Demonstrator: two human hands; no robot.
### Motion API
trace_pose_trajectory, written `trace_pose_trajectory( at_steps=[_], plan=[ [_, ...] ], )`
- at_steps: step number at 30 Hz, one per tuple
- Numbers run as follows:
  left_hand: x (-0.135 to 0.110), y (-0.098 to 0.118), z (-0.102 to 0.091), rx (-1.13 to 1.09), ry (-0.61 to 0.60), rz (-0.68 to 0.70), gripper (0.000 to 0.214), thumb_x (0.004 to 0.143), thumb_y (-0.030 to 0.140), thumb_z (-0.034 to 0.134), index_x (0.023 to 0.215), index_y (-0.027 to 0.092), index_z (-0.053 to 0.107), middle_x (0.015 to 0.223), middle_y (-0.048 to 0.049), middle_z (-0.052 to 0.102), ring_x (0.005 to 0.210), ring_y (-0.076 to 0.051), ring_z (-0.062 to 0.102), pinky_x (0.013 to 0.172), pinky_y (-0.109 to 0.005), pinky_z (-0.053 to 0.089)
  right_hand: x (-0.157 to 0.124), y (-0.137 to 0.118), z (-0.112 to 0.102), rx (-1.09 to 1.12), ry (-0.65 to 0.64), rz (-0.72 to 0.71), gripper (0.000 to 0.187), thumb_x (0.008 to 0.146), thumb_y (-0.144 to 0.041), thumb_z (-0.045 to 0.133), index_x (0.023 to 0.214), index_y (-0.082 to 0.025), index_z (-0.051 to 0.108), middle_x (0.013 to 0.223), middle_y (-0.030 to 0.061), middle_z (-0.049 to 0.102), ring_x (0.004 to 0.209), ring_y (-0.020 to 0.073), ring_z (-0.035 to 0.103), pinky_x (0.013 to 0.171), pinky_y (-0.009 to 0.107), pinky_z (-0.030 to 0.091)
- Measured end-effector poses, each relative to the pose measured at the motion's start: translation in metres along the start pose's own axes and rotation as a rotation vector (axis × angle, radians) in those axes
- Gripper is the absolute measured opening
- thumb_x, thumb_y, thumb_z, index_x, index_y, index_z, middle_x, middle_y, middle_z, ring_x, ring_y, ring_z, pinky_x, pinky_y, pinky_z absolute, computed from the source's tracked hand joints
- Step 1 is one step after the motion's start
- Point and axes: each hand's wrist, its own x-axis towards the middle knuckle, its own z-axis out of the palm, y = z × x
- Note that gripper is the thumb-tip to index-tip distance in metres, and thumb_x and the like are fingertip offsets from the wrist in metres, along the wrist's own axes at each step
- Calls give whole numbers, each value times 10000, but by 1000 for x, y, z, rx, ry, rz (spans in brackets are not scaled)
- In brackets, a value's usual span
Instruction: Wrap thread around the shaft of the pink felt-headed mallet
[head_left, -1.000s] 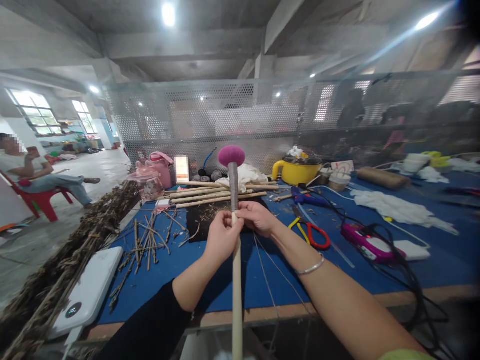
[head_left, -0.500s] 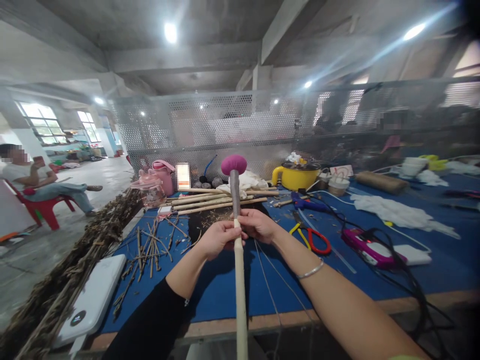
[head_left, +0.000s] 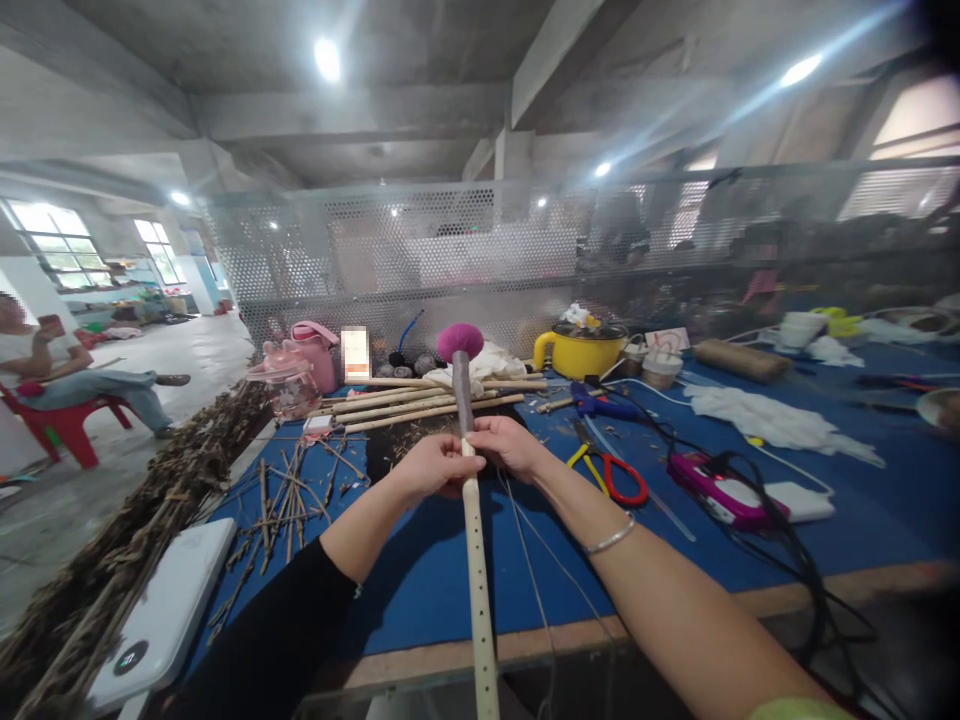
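Note:
A long pale wooden stick with a row of small holes stands upright before me. Its upper part is wrapped in grey, and a purple fuzzy ball tops it. My left hand is closed, pinching the stick just below the wrap between thumb and fingers. From the other side my right hand closes on the stick at the wrap's lower end. A thin grey cord hangs in two strands below my right hand; whether its fingers grip the cord is hidden.
Several pale sticks lie behind my hands, with dry twigs to the left. Right are red-and-yellow-handled pliers, a blue glue gun, a yellow pot and a magenta device with cables. A white power bank lies front left. A person sits far left.
The stick has turned about its length, so its row of holes now faces me. Both hands keep their hold at the lower end of the grey wrap. The view has shifted slightly.

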Motion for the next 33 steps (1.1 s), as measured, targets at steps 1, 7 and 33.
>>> trace_pose_trajectory(
  at_steps=[1,7,33],
  plan=[
    [-1,-1,1,-24,8,17,353,573,405,720,715,138,537,557,29,521,483,-70,496,461,-184,414,0,0,0,-3,10,2,249,636,-300,684,704,-93,564,512,-27,517,421,48,392,405,183,258],
    [-8,-12,11,-134,117,107,414,559,384,742,830,131,559,579,34,528,465,-68,481,441,-188,400,0,1,5,13,15,-7,278,625,-316,696,722,-101,550,567,-10,555,472,67,459,434,183,308],
    [-8,-19,-5,-87,171,154,363,563,407,738,688,114,563,488,26,531,395,-59,465,405,-174,347,2,5,-2,-61,30,27,261,665,-340,665,737,-136,520,380,-110,288,296,18,174,300,194,78]
  ],
)
